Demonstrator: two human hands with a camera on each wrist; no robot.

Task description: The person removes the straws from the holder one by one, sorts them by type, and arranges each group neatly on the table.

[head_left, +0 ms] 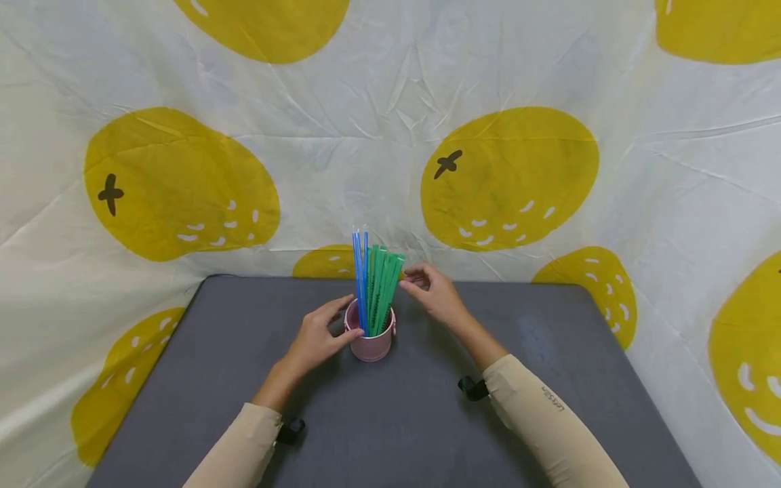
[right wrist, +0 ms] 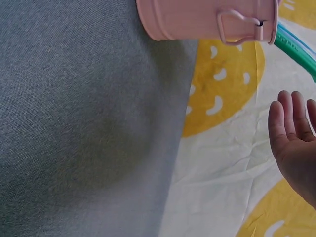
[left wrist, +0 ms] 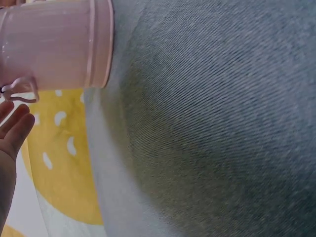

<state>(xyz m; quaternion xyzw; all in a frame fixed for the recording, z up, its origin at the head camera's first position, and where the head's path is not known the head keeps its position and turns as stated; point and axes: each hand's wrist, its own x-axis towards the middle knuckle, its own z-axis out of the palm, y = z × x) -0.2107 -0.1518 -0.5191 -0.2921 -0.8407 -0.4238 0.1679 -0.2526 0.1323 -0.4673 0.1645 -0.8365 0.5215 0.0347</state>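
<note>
A pink bucket [head_left: 370,347] with small side handles stands upright on the table. Several slim blue sticks [head_left: 360,281] with pale tips lean at its left, beside a bunch of green sticks [head_left: 381,288] with dark print. My left hand [head_left: 314,339] spans the bucket's left side, thumb at the front rim and forefinger by the back rim. In the left wrist view, its other fingers [left wrist: 19,126] show just beyond a handle. My right hand [head_left: 434,295] hovers beside the upper green sticks, thumb and forefinger apart. The right wrist view shows its fingers [right wrist: 299,116] nearly straight, holding nothing.
The dark grey table [head_left: 396,427] ends a short way behind the bucket. A white cloth [head_left: 360,169] printed with large yellow fruit hangs behind and around it. Black straps [head_left: 472,388] show at both wrists below beige sleeves [head_left: 537,413].
</note>
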